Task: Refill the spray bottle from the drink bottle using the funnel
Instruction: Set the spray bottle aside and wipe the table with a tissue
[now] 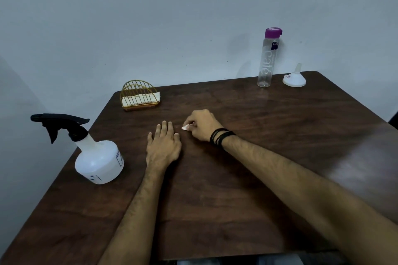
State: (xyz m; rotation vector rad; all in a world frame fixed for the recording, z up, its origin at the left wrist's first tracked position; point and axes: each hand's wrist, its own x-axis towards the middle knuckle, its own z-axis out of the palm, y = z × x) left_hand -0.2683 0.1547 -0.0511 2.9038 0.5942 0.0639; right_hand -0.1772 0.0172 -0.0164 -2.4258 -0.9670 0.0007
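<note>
Flat mid-frame lies the left hand [163, 146], empty; the right hand [202, 126] pinches a tissue scrap [185, 127]. Upper right, the drink bottle [267, 60] looks smooth, probably slippery; hold mid-body.

dim, bluish cast | glare patch on table [355, 165] right | soft focus | wide-angle edge bowing

Spray bottle [98, 157] stands left; drink bottle [267, 58] far right, funnel [294, 78] beside.
</note>
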